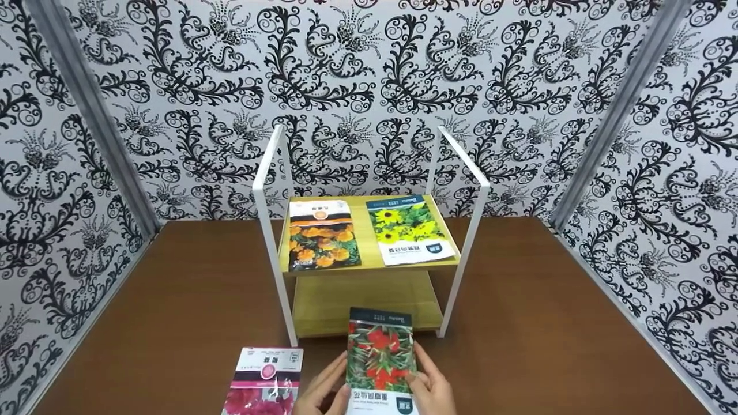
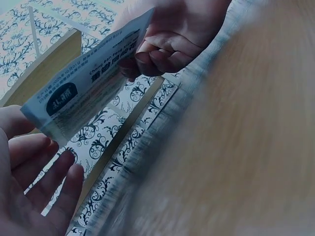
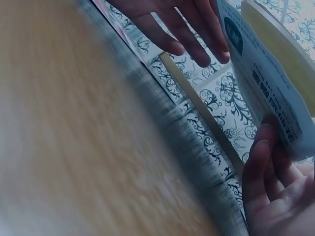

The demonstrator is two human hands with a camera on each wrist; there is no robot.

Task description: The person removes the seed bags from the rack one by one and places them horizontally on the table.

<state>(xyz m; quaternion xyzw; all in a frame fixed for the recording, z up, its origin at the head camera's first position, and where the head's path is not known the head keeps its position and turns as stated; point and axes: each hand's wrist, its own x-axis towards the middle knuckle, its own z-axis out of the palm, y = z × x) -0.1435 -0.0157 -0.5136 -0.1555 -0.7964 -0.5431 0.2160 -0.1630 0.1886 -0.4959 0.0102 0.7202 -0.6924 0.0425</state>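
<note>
A seed packet (image 1: pixel 380 346) with red flowers, a dark far end and a white near end is in front of the shelf. My right hand (image 1: pixel 432 389) pinches its right edge, thumb on the printed face. At the left edge is my left hand (image 1: pixel 324 389); in the left wrist view its fingers (image 2: pixel 54 184) are spread and loosely extended beside the packet's corner. A pink-flowered seed packet (image 1: pixel 265 380) lies on the table to the left. On the upper shelf lie an orange-flowered packet (image 1: pixel 323 236) at left and a yellow-flowered one (image 1: pixel 409 230) at right.
The small two-tier rack has wooden boards, the lower shelf (image 1: pixel 366 300) and upper shelf, between white side frames (image 1: pixel 461 158). It stands on a brown table (image 1: pixel 190 300). Patterned black-and-white panels (image 1: pixel 357 69) enclose the back and sides.
</note>
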